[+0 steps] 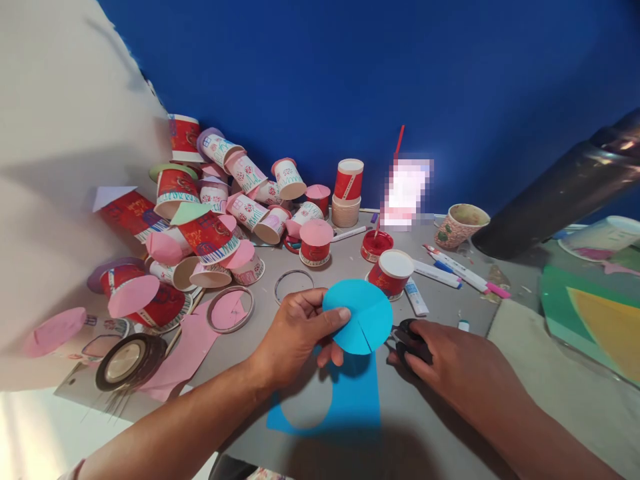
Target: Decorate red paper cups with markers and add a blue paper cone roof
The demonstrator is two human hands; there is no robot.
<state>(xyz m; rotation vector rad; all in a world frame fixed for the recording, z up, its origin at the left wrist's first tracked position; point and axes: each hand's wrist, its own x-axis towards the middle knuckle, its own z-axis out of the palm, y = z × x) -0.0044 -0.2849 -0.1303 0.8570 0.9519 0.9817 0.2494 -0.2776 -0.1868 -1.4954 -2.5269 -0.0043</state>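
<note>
Over the near worktop [425, 417], my left hand [295, 330] pinches a slit blue disc [367, 307] by its left side, leaving its right edge exposed to the black-handled scissors [411, 341] gripped in my right hand [457, 353].

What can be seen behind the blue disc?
Below the disc, fingertips of the left hand and a blue sheet show. The disc covers the rest of those fingers; what else it hides cannot be told.

No text is readable (the red cup [349, 187] bears tiny, illegible print).
</note>
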